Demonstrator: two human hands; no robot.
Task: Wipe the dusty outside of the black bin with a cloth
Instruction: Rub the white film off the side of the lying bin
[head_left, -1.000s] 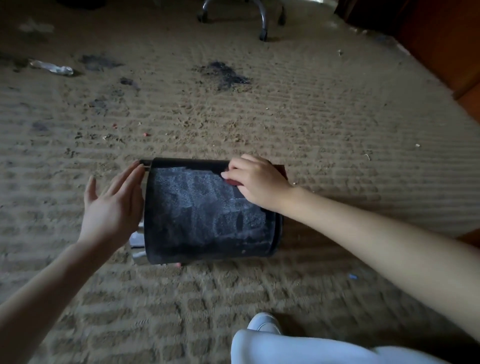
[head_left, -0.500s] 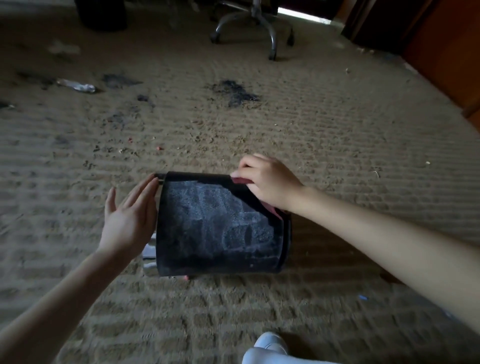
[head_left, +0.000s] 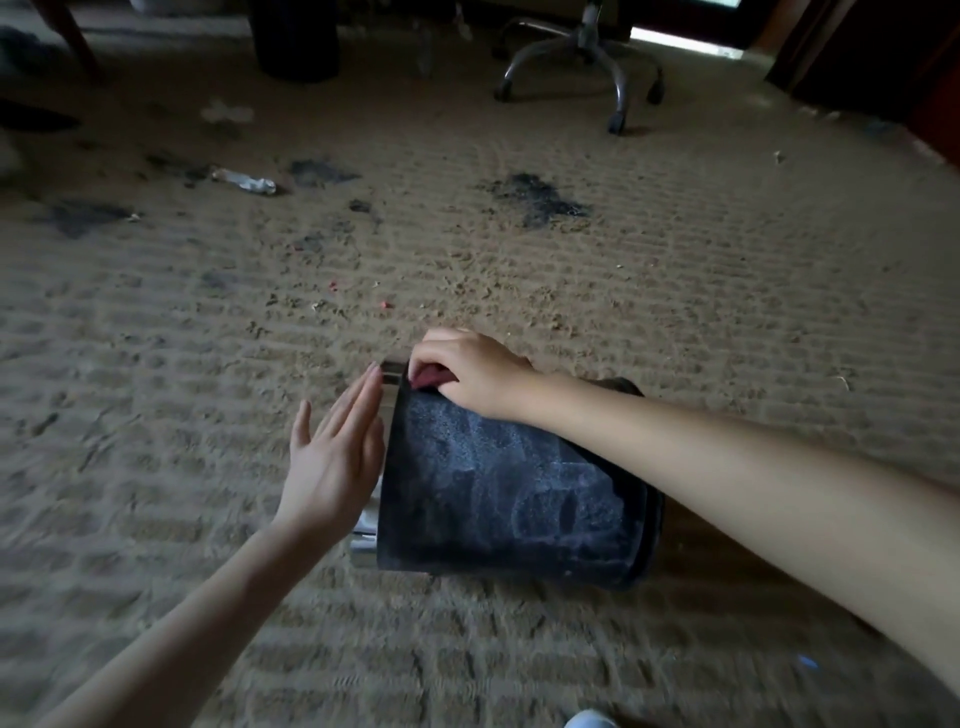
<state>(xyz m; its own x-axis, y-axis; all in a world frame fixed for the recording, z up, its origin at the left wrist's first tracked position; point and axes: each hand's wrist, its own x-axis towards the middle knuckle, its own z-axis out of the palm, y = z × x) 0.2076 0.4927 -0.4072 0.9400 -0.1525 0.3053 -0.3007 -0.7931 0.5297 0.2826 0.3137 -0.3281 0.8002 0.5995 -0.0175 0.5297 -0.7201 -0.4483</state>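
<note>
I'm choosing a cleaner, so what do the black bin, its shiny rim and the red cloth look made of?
The black bin has a matte dark wall, plastic or coated metal, I cannot tell which, under a grey dust film with wipe streaks. Its rim is bright and reflective, probably polished metal. The cloth is dark red and soft, bunched under the right hand, likely fabric.

We see the black bin (head_left: 509, 499) lying on its side on the carpet (head_left: 519, 291), its upturned wall grey with smeared dust, and the red cloth (head_left: 430, 377) bunched against its far edge.
</note>
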